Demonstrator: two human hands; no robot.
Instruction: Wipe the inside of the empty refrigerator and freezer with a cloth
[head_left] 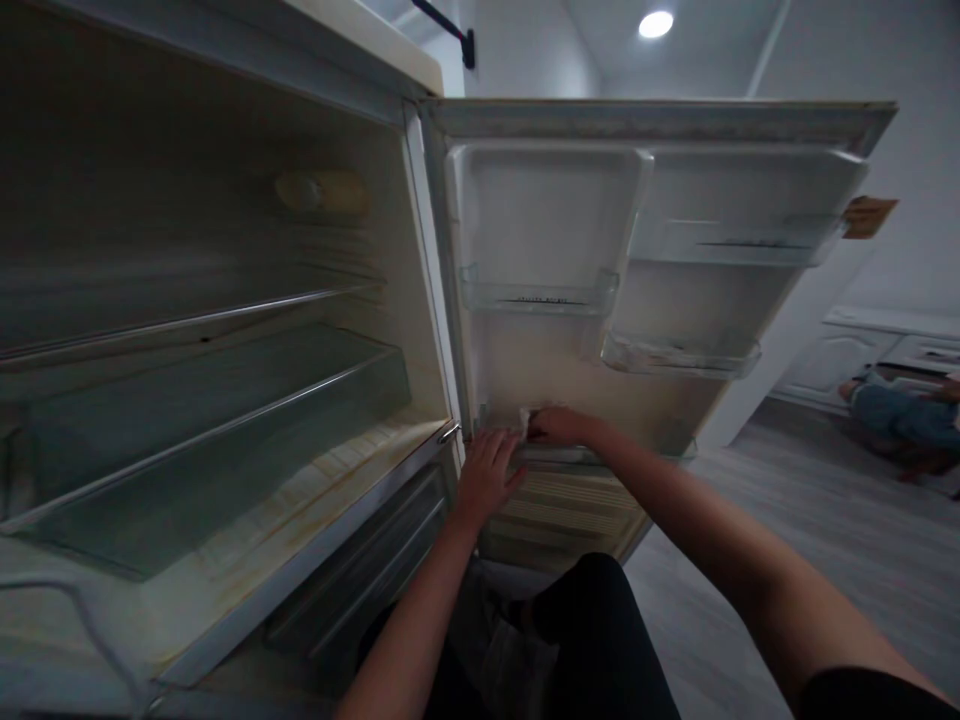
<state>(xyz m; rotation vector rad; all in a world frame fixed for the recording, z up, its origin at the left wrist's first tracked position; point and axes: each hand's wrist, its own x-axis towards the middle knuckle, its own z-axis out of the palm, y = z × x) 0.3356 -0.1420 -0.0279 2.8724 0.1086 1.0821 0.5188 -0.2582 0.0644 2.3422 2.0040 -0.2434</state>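
White cloth (524, 420) sat low-centre of frame, pinched in right hand (559, 427) against the fridge door (570, 370) lower shelf. Left hand (486, 475) lay flat, fingers spread, holding nothing, just beside it.

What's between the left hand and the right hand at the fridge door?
A small white cloth, gripped by the right hand; the left hand rests just below-left, per the head view.

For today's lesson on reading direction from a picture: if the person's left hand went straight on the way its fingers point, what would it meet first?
Probably the white cloth under the right hand, at the open fridge door's lower shelf; the left hand lies close below it, though depth is unclear.
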